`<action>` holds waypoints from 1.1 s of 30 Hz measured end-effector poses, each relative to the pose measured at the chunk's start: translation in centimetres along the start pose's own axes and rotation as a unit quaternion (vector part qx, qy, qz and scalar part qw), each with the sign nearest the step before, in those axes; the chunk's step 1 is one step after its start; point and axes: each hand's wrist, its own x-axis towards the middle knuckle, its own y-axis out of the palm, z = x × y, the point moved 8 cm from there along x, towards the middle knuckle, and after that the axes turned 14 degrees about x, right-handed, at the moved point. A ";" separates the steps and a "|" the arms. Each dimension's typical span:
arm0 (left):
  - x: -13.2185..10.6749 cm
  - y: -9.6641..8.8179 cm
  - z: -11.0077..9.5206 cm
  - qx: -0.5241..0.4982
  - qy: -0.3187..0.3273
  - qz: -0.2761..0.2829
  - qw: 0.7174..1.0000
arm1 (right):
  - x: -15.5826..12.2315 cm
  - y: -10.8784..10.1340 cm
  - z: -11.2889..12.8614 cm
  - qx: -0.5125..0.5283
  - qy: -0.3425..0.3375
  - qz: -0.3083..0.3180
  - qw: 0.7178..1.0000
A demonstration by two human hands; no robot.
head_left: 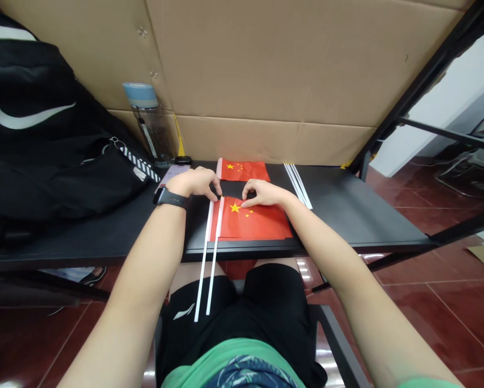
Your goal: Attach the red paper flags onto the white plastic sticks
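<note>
Two small red flags with yellow stars [258, 222] lie overlapped at the table's front edge. Their white sticks [211, 264] run past the edge over my lap. At the upper ends of these sticks is my left hand [199, 183], its thumb and forefinger closed at the top of the left stick and flag corner. My right hand [264, 193] rests at the upper edge of the top flag, thumb touching the cloth near the big star, with a gap between curved thumb and forefinger. Behind both hands lies another red flag [245, 171].
Several loose white sticks [298, 186] lie right of the flags. At left stand a black backpack [43, 134] and a clear bottle with a blue lid [151, 124]; a phone [175, 172] lies beside my left wrist. Cardboard [266, 70] walls off the table's back.
</note>
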 end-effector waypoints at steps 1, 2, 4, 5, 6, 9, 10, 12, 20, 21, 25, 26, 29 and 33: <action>0.0 0.4 -0.4 0.001 0.009 0.013 1.000 | 0.0 0.0 0.0 0.002 -0.002 0.003 1.000; 0.1 0.7 -0.8 0.005 0.019 0.026 0.999 | 0.0 -0.1 -0.1 0.003 -0.005 0.006 1.000; 0.3 0.9 -1.3 0.008 0.027 0.031 0.999 | 0.1 -0.1 -0.2 0.003 -0.009 0.012 1.000; 0.4 0.8 -1.4 0.005 0.026 0.024 0.999 | 0.1 0.0 -0.2 0.004 -0.011 0.014 1.000; 0.5 0.7 -1.5 0.000 0.027 0.017 0.999 | 0.1 0.0 -0.2 0.005 -0.013 0.015 1.000; 0.7 0.6 -1.7 -0.024 0.054 0.008 0.998 | 0.1 0.0 -0.3 0.009 -0.020 0.017 1.000; 0.8 0.7 -1.9 -0.035 0.070 0.009 0.997 | 0.1 0.0 -0.3 0.010 -0.022 0.018 1.000; 0.8 0.7 -2.2 -0.060 0.108 0.011 0.992 | 0.1 0.0 -0.3 0.009 -0.025 0.018 0.999; 0.1 -0.9 -3.7 -0.178 0.196 -0.031 0.964 | -0.7 -0.4 0.0 0.023 -0.020 0.026 0.999; 0.0 -1.0 -3.8 -0.194 0.196 -0.037 0.961 | -0.8 -0.5 0.0 0.026 -0.018 0.026 0.999; 0.0 -1.3 -4.1 -0.237 0.196 -0.053 0.950 | -0.9 -1.0 0.0 0.068 -0.016 0.008 0.998; 0.0 -1.4 -4.1 -0.243 0.196 -0.059 0.948 | -0.9 -1.1 0.1 0.085 -0.020 -0.001 0.996; -0.1 -1.7 -4.2 -0.267 0.185 -0.078 0.942 | -0.8 -1.4 0.5 0.132 -0.035 -0.026 0.990; 0.0 -2.0 -3.9 -0.318 0.168 -0.111 0.926 | -0.7 -1.2 1.2 0.180 -0.043 -0.041 0.982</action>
